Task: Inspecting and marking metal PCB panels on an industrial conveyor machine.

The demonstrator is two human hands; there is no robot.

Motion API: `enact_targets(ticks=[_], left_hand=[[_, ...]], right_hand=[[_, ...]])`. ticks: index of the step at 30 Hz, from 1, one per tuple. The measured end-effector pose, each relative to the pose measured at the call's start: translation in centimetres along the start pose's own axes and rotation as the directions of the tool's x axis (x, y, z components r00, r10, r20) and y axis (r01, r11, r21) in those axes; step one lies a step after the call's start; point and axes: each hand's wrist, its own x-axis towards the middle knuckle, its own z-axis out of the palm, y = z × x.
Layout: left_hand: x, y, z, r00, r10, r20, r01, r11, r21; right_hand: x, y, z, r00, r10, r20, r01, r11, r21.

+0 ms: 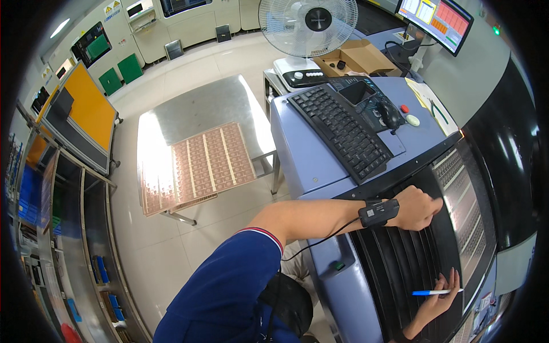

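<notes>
My left hand (416, 208) has its fingers curled closed at the near edge of a patterned panel (464, 200) lying in a blue-grey machine; whatever the fingertips hold, if anything, is hidden. A black device (378, 213) with a cable is strapped to that wrist. Lower down, my right hand (437, 306) holds a blue-and-white pen (426, 292) across its fingers, several of which stretch toward the panel's edge. Beneath both hands runs a black ribbed bed (394, 263).
A black keyboard (343, 128), mouse (390, 115) and red button (405, 108) sit on the machine's top (297, 148). Behind stand a white fan (309, 34), cardboard box (366, 57) and monitor (437, 20). Copper-coloured sheets (211, 160) lie on a metal table (200, 103). Racks (86, 228) line the left.
</notes>
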Motion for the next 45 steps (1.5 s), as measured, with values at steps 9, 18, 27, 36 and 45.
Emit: enact_targets(ticks=[9,18,27,36,45], left_hand=[[-1.4,-1.8,1.5,0.966,-0.258,0.025,0.224,0.881,0.416],[2.1,0.1,-0.6,0.819,-0.446,-0.361,0.330,0.881,-0.339],[0.7,1.3,0.1,0.949,0.076,-0.307,-0.143,0.969,-0.203],[-0.8,0.0,3.8,0.942,0.327,0.080,-0.317,0.941,-0.117],[-2.9,-0.8,2.7,0.910,-0.277,0.309,0.096,0.865,0.493]], right_hand=[[1.6,5.9,-2.9,0.982,0.171,0.082,-0.152,0.969,-0.193],[1.0,7.5,-1.2,0.963,0.048,0.266,0.026,0.963,-0.267],[12.7,12.5,-14.1,0.868,0.149,-0.473,-0.225,0.969,-0.107],[7.3,7.6,-10.6,0.839,0.446,0.311,-0.501,0.410,0.763],[1.3,0.4,-0.3,0.905,0.236,0.355,-0.149,0.955,-0.257]])
